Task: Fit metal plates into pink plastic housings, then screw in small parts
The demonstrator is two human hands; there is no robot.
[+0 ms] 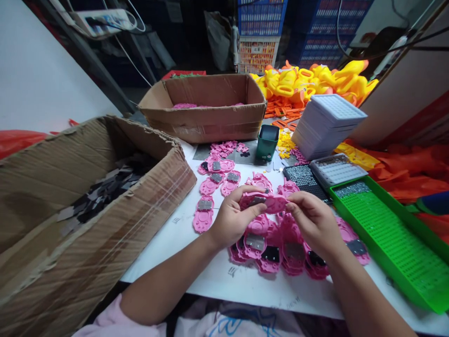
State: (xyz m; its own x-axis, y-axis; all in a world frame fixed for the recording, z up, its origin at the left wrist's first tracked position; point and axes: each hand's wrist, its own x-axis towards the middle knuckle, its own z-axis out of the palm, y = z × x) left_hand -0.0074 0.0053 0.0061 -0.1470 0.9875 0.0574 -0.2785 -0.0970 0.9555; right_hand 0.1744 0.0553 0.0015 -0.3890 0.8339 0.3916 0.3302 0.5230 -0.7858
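Note:
My left hand (233, 216) and my right hand (314, 221) together hold one pink plastic shell (264, 202) above the white table (217, 276). The left fingers wrap its left end, and the right fingertips pinch its right end. A small grey metal plate sits on the shell's upper face. Below my hands lies a heap of pink shells (277, 248) with grey or black plates in them. More pink shells (214, 183) lie in a row to the left.
A big cardboard box (70, 220) with dark flat pieces stands at left. Another cardboard box (206, 107) with pink parts is at the back. A dark green cup (267, 142), stacked grey trays (328, 124), a green tray (389, 229) and yellow toys (315, 79) lie right.

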